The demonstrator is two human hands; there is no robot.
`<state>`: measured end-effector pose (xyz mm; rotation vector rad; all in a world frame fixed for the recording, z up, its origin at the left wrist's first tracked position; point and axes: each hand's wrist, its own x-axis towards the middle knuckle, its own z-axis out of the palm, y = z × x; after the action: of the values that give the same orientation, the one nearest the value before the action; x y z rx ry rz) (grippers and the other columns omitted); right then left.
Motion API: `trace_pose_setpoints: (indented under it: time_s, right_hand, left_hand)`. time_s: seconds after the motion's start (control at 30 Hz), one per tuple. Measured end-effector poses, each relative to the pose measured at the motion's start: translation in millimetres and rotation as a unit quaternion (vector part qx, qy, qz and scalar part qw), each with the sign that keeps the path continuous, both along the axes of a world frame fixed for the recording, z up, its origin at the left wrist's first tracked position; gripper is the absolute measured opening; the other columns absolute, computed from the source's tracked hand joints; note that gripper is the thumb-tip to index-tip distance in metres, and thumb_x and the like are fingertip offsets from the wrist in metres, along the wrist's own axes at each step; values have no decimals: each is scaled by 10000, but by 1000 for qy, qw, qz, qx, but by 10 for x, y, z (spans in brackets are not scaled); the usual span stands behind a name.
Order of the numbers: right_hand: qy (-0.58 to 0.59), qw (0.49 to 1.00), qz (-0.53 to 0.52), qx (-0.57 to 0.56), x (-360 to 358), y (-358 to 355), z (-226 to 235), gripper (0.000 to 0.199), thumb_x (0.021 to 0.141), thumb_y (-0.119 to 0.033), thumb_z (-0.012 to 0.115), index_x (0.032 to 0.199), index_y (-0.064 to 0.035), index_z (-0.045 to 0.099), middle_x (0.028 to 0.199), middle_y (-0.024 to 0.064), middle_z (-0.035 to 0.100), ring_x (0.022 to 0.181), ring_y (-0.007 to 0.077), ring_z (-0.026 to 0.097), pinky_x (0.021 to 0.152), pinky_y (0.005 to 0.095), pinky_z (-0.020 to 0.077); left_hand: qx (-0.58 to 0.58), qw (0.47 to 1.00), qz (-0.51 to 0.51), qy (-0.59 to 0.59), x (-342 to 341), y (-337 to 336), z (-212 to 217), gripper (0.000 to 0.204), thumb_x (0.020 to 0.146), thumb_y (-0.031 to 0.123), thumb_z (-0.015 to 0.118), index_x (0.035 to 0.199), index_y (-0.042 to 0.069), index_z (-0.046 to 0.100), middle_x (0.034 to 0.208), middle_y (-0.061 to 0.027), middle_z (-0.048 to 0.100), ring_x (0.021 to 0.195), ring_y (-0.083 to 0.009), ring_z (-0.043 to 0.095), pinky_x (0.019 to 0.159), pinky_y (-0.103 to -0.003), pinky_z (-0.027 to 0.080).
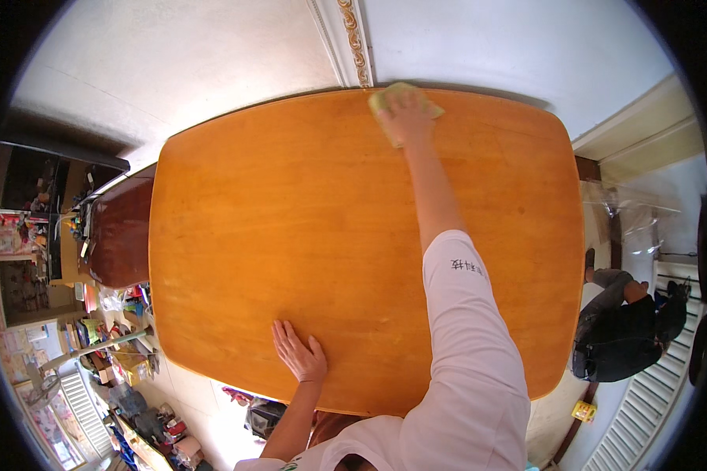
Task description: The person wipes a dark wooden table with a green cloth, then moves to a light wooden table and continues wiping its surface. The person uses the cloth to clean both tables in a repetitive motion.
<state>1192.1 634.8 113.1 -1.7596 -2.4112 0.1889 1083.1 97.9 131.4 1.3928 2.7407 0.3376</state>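
Observation:
A wooden table (291, 228) with an orange-brown top and rounded corners spreads out in front of me. My right arm reaches across to its far edge. There my right hand (408, 116) presses a yellow-green cloth (380, 104) onto the top, fingers over it and slightly blurred. Part of the cloth lies hidden beneath the palm. Close to the near edge, left of the middle, my left hand (300, 357) rests flat on the bare wood, its fingers stretched and thumb apart. It holds nothing.
A white wall (212, 55) with a gilded trim strip (353, 39) borders the far edge. A person in dark clothes (624, 334) sits at the right beside a white radiator (644, 412). Left stand a dark red cabinet (122, 231), a fan (43, 385) and cluttered belongings.

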Motion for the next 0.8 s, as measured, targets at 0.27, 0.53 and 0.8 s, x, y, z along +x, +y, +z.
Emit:
trace_pose_setpoints:
  time_s: [0.27,0.53,0.8]
  right_hand:
    - [-54,968,-245,0,1789,324,-124,659,963,-622,228,1534,-294,255,1606,52,212,1489,267,139,1159,590,125]
    - [-85,931,-355,8,2706,-158,-203,633,982,-609,208,1549,-328,191,1624,49,148,1499,246,91,1163,575,109]
    - [-109,965,-236,44,1984,-998,-176,609,1001,-547,246,1531,-249,271,1591,100,240,1474,294,186,1144,603,143]
  left_hand:
    - [3,1000,-12,4,-9,4,-44,670,875,162,531,1462,-48,286,1556,-223,233,1436,-409,215,1162,-515,196]
    - [-1,1000,-17,9,7,1,-33,666,887,167,530,1465,-51,280,1552,-229,235,1437,-407,216,1161,-516,201]
    - [11,999,-15,30,24,-9,-79,633,922,196,527,1467,-32,299,1541,-235,257,1429,-393,239,1159,-507,214]
